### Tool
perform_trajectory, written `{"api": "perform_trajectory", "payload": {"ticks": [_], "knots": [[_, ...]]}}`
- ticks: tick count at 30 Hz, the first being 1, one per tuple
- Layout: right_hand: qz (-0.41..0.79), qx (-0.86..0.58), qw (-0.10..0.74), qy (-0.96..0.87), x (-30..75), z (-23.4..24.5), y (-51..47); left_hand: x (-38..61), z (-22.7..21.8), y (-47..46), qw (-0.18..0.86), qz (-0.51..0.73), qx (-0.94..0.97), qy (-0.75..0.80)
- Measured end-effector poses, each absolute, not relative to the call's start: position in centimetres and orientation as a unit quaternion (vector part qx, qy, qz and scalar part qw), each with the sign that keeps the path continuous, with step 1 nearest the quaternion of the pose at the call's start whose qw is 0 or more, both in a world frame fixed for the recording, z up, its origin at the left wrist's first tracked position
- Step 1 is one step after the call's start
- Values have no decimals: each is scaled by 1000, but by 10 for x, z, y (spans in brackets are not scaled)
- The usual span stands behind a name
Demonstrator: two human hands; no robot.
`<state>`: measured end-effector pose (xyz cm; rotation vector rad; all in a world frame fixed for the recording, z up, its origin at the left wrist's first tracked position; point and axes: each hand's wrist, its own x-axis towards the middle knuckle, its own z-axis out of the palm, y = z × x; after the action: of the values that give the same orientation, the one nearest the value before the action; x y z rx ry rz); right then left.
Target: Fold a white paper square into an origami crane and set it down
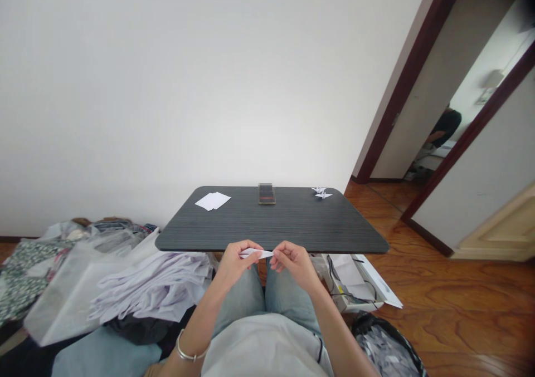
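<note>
Between my two hands is a small piece of folded white paper (261, 253), at the near edge of the dark table (267, 226). My left hand (239, 261) pinches its left part, the fingers wrapped round it. At the pointed right end, the thumb and fingertips of my right hand (291, 260) close on the paper. Two folded paper cranes (322, 194) rest at the table's far right corner. Several white paper sheets (213, 200) lie in a loose stack at the far left.
A phone (266, 194) is at the table's back middle, near the wall. Heaped clothes (159, 285) and plastic bags fill the floor at left. To the right are a box with cables (355, 285) and a black bag of scraps (388, 349). Someone (447, 126) is visible through the doorway.
</note>
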<state>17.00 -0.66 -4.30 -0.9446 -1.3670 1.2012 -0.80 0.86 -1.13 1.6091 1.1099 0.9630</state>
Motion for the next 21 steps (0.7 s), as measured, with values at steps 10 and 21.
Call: {"api": "perform_trajectory", "payload": {"ticks": [10, 21], "knots": [[458, -420, 507, -597, 161, -38, -11, -5, -12, 6, 406, 370, 696, 463], [426, -417, 485, -640, 160, -38, -13, -2, -6, 6, 361, 346, 731, 465]]}}
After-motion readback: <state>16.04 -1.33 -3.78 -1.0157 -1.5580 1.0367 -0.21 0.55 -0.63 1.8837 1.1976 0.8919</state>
